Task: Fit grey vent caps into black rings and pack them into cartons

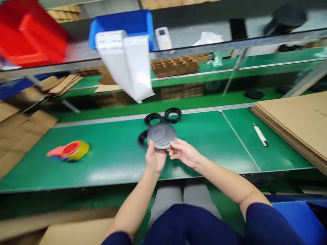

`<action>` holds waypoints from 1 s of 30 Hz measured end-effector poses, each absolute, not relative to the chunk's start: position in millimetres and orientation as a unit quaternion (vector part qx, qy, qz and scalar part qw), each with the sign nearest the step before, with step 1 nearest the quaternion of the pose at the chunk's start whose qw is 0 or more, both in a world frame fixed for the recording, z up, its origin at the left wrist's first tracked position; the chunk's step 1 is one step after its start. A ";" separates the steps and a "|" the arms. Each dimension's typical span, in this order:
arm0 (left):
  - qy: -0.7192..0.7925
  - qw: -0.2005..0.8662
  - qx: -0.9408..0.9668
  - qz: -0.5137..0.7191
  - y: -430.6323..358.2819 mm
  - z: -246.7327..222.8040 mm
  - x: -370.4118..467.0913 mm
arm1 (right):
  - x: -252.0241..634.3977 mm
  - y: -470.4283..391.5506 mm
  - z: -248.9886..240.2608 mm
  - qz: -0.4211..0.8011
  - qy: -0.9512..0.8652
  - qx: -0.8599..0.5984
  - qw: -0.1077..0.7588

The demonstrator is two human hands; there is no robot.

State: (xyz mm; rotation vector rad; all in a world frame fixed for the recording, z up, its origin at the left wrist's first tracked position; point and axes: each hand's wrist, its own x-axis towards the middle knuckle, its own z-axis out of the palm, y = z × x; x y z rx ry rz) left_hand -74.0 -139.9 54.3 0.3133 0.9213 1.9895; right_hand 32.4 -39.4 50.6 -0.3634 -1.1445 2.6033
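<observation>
A round dark grey disc [161, 135] is held above the green work surface [199, 136]. My left hand [155, 157] grips its lower left edge, thumb on top and fingers beneath. At the lower right edge, my right hand [184, 152] pinches the disc between thumb and fingers. Just behind the disc lie two black rings, one at the left [152, 119] and one at the right [173, 115]. A third black ring [142, 139] is partly hidden by the disc.
Nested coloured scoops [74, 150] lie on the left. Cardboard sheets [296, 119] and a white pen-like object [260, 135] are on the right. Paper strips [133, 64] hang from a blue bin [122, 25] on the shelf above, beside a red bin [33, 34].
</observation>
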 end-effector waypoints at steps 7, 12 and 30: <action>0.308 0.557 0.102 0.764 -190.0 49.4 -77.9 | 60.9 -95.0 24.5 0.866 -0.476 -0.139 0.065; 0.250 0.545 0.107 0.793 -199.9 47.3 -70.4 | 74.3 -104.5 30.7 0.833 -0.545 -0.080 -0.041; 0.309 0.613 0.029 0.727 -195.5 47.3 -48.6 | 81.0 -56.3 10.1 0.391 -0.866 -0.115 0.289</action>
